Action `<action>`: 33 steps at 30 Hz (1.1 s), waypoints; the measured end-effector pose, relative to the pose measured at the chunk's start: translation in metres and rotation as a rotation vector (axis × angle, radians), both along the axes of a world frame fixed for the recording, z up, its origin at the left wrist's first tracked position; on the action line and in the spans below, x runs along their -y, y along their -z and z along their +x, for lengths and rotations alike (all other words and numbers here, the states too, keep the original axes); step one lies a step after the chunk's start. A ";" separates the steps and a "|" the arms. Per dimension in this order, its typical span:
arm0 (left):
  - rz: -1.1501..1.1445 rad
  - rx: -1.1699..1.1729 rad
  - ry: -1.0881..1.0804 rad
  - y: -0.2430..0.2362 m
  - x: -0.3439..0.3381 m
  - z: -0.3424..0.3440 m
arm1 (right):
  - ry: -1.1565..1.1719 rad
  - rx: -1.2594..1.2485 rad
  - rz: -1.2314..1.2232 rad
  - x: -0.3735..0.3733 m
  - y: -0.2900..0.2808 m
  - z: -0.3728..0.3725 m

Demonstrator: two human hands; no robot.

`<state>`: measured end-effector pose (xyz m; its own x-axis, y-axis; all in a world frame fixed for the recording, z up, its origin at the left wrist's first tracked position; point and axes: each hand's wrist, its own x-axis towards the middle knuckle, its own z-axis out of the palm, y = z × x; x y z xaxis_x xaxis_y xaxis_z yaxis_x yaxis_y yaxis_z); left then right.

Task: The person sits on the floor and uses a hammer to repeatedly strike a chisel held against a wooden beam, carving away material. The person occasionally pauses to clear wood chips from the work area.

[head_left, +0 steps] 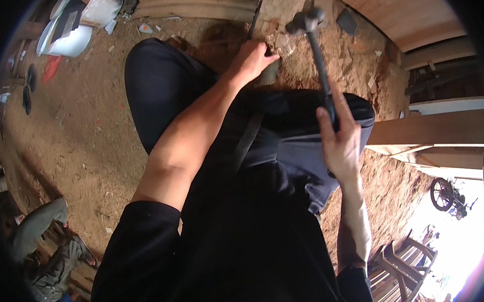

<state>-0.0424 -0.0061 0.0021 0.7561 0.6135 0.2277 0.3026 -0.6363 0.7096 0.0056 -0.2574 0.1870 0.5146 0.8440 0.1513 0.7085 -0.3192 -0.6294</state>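
Observation:
My left hand [252, 62] is closed at the end of a thin dark bar [251, 27], beside a wooden board [278, 9]. I cannot make out exactly what its fingers grip. A pale, rough lump [282, 43] lies beside them, with a grayish piece [269, 75] below. My right hand [340, 133] grips the handle of a hammer [312, 38], whose head is raised to the upper right of my left hand. My legs [163, 93] are folded on the dirt floor around this spot.
White buckets [97, 4] stand upper left. A co-worker's legs [44, 234] show lower left. Wooden boards and beams [426, 129] line the right side; a motorcycle wheel [441, 195] and slatted wooden frames [404, 266] are beyond. A dark flat piece [346, 21] lies near the hammer.

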 end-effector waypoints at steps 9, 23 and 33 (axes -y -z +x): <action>0.069 0.070 -0.008 0.024 -0.004 0.009 | 0.030 0.061 0.021 0.003 0.027 -0.005; 0.048 0.203 0.047 0.017 -0.003 0.004 | 0.056 -0.098 -0.226 0.009 0.018 -0.007; 0.065 0.112 0.045 0.018 -0.001 0.008 | 0.025 0.185 0.344 -0.006 0.019 -0.013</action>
<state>-0.0347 -0.0046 -0.0161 0.7503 0.5607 0.3503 0.1940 -0.6932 0.6942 -0.0071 -0.2513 0.1685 0.4719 0.7152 0.5155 0.8148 -0.1305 -0.5648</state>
